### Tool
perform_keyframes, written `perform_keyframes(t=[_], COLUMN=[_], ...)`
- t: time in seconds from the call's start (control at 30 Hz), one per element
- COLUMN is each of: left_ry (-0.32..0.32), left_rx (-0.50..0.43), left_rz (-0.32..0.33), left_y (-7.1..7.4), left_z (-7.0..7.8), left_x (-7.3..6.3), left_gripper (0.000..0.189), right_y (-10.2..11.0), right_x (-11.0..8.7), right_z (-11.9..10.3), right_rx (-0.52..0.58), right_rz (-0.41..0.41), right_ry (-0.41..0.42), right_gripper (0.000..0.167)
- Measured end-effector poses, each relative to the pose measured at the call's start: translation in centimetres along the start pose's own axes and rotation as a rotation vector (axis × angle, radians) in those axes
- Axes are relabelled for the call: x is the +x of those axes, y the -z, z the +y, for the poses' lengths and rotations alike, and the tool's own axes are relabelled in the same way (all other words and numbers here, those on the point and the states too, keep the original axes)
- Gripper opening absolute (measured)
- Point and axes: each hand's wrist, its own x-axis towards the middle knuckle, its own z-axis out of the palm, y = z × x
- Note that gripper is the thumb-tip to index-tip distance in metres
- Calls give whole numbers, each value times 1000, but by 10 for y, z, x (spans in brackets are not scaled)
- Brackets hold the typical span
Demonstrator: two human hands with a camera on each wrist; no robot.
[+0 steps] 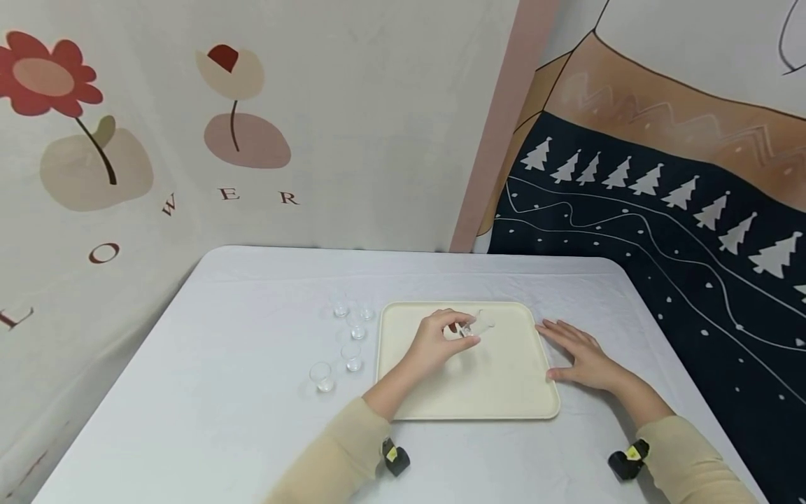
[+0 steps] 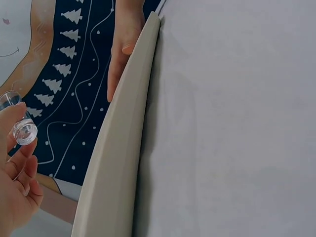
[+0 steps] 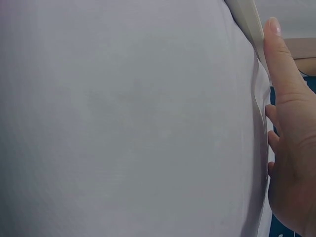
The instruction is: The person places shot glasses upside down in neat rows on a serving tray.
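Note:
My left hand (image 1: 443, 334) pinches a small clear shot glass (image 1: 482, 325) between thumb and fingers, over the cream tray (image 1: 466, 392). Its thick base sits by the fingertips and its mouth points right, so it is tipped sideways. The left wrist view shows that glass (image 2: 24, 132) base-on in the left hand (image 2: 17, 182). Along the tray's right rim, my right hand (image 1: 582, 358) rests with fingers extended, touching the edge. In the right wrist view the thumb of the right hand (image 3: 294, 123) lies against the tray's rim (image 3: 249, 22).
Several more clear shot glasses (image 1: 352, 357) stand on the white tablecloth (image 1: 220, 420), just left of the tray. Behind the table hangs a pale flower-print cloth (image 1: 378, 140); a dark cloth with white trees (image 1: 598, 210) is at the right.

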Motion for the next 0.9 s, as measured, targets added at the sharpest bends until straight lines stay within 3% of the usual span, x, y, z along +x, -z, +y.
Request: perform_keyframes(t=[0.27, 0.53, 0.9], left_ry=[-19, -10, -91], left_rx=[27, 148, 254], left_rz=[-17, -42, -50], left_y=[-11, -13, -21], left_z=[1, 3, 10], left_x=[12, 23, 40], left_gripper=[30, 33, 35], right_y=[0, 1, -1], right_x=[0, 1, 1], right_z=[1, -2, 3], right_rx=[0, -7, -22], right_rz=[4, -1, -8], right_ry=[2, -6, -26], right_gripper=[90, 90, 91])
